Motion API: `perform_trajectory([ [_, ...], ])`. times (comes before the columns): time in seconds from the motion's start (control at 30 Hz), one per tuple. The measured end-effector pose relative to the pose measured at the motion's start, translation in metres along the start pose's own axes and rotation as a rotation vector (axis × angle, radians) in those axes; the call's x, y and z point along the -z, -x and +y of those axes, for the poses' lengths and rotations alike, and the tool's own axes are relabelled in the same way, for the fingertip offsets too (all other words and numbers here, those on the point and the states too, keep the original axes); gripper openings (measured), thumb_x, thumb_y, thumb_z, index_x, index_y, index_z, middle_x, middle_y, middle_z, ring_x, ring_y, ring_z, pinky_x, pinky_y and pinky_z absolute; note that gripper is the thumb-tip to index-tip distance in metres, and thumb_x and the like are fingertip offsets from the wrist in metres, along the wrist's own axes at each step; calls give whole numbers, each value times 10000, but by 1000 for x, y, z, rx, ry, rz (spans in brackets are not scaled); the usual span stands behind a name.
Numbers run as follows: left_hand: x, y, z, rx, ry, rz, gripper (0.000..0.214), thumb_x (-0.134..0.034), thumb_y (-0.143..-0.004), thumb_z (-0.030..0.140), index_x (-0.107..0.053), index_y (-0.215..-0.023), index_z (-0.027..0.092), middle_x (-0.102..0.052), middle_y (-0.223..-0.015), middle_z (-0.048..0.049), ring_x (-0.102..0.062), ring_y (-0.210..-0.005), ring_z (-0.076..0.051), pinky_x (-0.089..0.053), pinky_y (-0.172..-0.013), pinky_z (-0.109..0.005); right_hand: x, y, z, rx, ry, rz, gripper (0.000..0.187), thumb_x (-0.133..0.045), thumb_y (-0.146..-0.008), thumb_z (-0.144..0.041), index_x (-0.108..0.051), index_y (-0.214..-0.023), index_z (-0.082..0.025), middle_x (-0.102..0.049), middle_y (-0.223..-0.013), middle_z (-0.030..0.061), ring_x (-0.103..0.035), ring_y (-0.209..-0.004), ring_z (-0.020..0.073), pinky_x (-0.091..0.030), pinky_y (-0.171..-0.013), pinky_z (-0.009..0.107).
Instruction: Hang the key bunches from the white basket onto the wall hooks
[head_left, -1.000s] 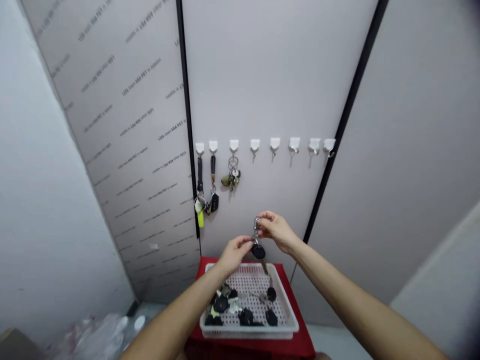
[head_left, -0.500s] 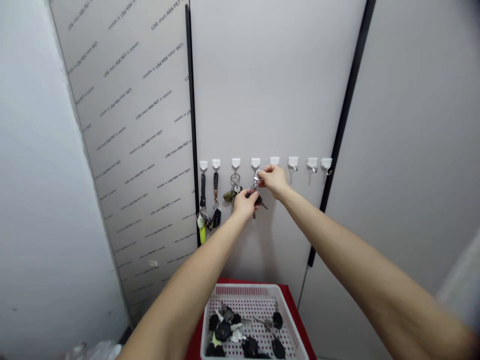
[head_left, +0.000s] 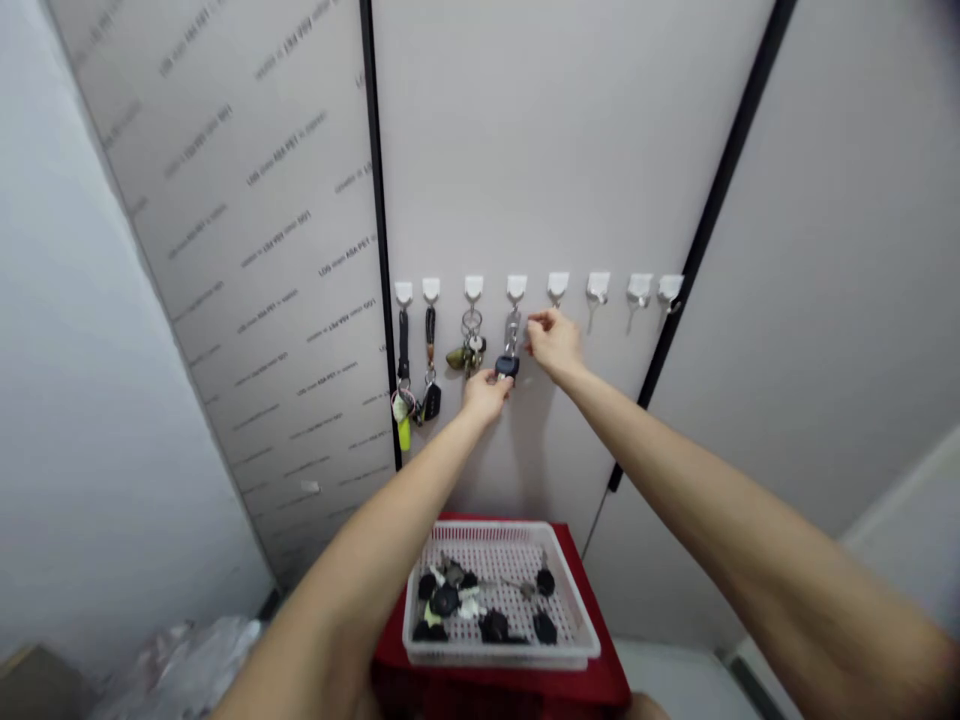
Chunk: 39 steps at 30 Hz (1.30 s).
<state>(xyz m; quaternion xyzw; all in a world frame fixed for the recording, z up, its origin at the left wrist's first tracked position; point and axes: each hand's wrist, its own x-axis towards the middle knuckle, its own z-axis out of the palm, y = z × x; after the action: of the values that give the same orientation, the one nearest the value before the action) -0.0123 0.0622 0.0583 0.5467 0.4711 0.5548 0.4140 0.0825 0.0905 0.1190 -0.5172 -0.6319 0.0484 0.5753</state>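
Note:
A bunch of keys with a dark car key point(head_left: 507, 366) hangs by a silver clasp point(head_left: 513, 328) from the fourth white hook point(head_left: 517, 287). My left hand point(head_left: 486, 396) has its fingers closed on the car key from below. Just right of the clasp is my right hand point(head_left: 553, 342), apart from it, with thumb and fingertips close together and nothing visible between them. To the left, a ring of keys with an olive fob point(head_left: 457, 357) hangs on the third hook. Farther left, two black straps point(head_left: 403, 345) carry keys, one with a yellow-green tag point(head_left: 404, 433).
Several more white hooks point(head_left: 598, 287) continue to the right on the grey panel. Below, a white plastic basket point(head_left: 502, 657) holding several loose keys stands on a red stool point(head_left: 611, 672). Crumpled clear plastic point(head_left: 187, 660) lies at lower left.
My right hand has let go of the clasp and moved slightly right. The clasp now hangs on the fourth hook. My left hand stays at the keys, and the view has tilted downward.

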Motion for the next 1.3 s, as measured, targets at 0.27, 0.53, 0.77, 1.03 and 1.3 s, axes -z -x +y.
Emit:
perform_trajectory([
  [0.27,56,99,-125,40,-579,-370,282,-487,-591,143,-510,-868,101,-553,-839,-77,-493,-746,-131,-380,-691,-243,3,144,64,-10,70,-756,177,-398,-635,-195,-524,-740,-129,-547,-621,17,-471,-494,80,-361,-518,206],
  [0.53,69,133,-152,-92,-1172,-572,267,-496,-564,210,-533,-820,142,-532,-849,-99,-470,-812,-206,-355,-703,-294,-29,250,87,194,341,-1080,269,-507,-569,-251,-542,-818,-156,-547,-804,76,-470,-765,170,-326,-640,238],
  [0.77,74,114,-148,103,-812,-380,105,-437,-582,102,-518,-643,129,-507,-559,5,-460,-541,-84,-356,-526,-187,-24,243,95,62,438,-1066,153,-396,-617,-137,-547,-631,-157,-564,-641,49,-488,-605,133,-314,-545,221],
  [1.03,67,105,-130,285,-81,-300,80,-473,-578,107,-443,-651,121,-421,-462,68,-365,-395,-19,-308,-438,-151,-25,231,79,-99,-175,-802,206,-417,-638,-219,-523,-802,-153,-562,-808,39,-484,-718,116,-349,-668,230],
  [1.3,57,94,-107,105,-45,-382,169,-529,-543,109,-468,-701,114,-487,-590,26,-437,-537,-41,-342,-530,-169,-18,212,65,-310,-390,-767,67,-463,-595,-219,-450,-585,-154,-437,-517,-51,-401,-506,62,-327,-508,184],
])
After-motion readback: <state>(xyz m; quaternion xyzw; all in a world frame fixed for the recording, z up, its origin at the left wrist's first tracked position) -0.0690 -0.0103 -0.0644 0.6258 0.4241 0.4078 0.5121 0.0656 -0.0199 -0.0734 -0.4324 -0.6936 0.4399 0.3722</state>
